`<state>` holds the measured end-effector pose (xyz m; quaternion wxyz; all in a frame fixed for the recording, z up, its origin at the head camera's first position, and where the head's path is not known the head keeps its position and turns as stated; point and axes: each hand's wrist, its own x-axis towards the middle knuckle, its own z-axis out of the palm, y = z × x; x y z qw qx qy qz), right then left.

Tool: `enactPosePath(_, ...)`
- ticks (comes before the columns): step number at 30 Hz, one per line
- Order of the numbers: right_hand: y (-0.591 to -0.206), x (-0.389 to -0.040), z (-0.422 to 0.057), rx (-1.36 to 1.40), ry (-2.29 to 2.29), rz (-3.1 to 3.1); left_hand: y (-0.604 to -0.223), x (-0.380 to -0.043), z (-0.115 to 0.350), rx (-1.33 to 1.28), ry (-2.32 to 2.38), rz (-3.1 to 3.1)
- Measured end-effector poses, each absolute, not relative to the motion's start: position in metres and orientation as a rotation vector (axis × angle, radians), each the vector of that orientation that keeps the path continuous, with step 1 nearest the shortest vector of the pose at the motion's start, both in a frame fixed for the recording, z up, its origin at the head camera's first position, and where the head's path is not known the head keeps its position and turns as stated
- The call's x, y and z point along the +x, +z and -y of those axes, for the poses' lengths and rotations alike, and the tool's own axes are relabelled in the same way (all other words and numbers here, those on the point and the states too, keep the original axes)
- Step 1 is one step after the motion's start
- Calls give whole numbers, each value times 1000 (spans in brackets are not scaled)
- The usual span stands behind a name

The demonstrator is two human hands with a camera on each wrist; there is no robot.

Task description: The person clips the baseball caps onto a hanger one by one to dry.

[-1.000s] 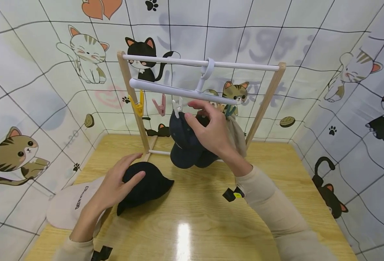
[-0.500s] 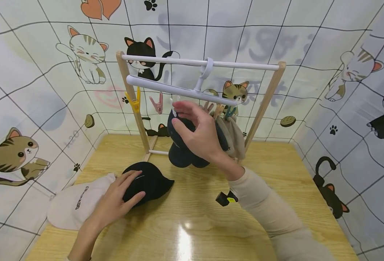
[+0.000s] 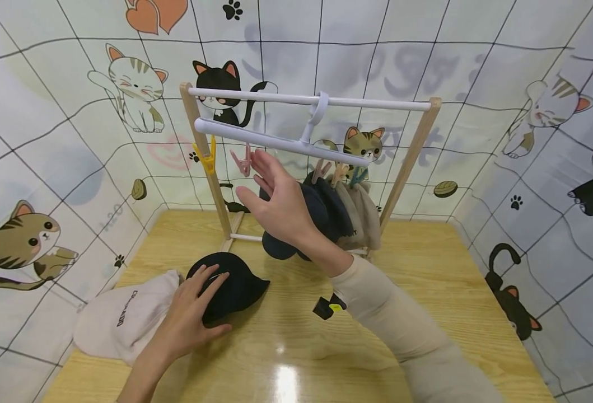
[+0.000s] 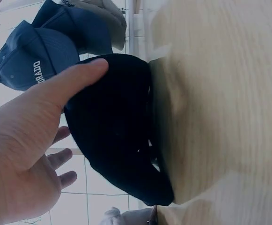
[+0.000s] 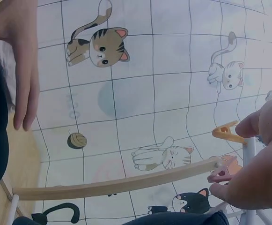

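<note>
One pale cap [image 3: 140, 319] lies at eight o'clock on the counter [image 3: 427, 313], apparently parked within reach. Beside it, the left hand [image 3: 187, 316] lies over the black hat [image 3: 241, 288] at seven o'clock, its fingers spread and not wrapped round anything; the hat sits crown up, which probably keeps it steady. Toward ten o'clock, the yellow clip [image 3: 208, 161] and the pink clip [image 3: 244, 162] hang beneath the hanger [image 3: 251, 136], holding nothing. At centre, the right hand [image 3: 281, 207] has thumb and fingers well parted, fingertips right by the pink clip, gripping nothing; whether they touch it, I cannot tell. Toward three o'clock, dark blue caps [image 3: 339, 207] and a beige cap [image 3: 364, 212] hang close together; their weight likely explains why the hanger dips that way.
</note>
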<state>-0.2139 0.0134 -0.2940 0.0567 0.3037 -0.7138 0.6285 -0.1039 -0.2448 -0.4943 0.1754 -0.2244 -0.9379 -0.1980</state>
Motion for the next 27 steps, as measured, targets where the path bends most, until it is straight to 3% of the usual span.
enactPosePath(15,-284,-231,2,870,2031,2120,-514,-109,243,-617,-330,2575)
enactPosePath(27,-279,-235,0,863,2033,2078,-509,-110,239,-653,-376,2440)
